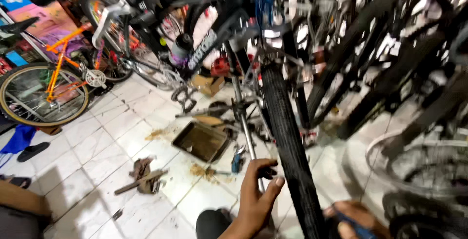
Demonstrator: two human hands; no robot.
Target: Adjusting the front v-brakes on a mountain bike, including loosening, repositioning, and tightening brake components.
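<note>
Tyre (287, 141) of the nearest bicycle runs up the middle of the view, black and knobbly, between the two hands. Left hand (256, 197) reaches in from below, fingers curled loosely around the metal fork leg (248, 139) just beside the tyre, thumb pressed against the tread. Right hand (353, 219) sits low at the tyre's other side, fingers closed on a dark blue tool (358, 229); how tight the grip is cannot be told through the blur. On the white tiled floor (97, 156) beyond lie a dirty square tray (202, 141), a wrench (141, 180) on rags, and an orange bicycle (53, 78) stands well apart at left.
</note>
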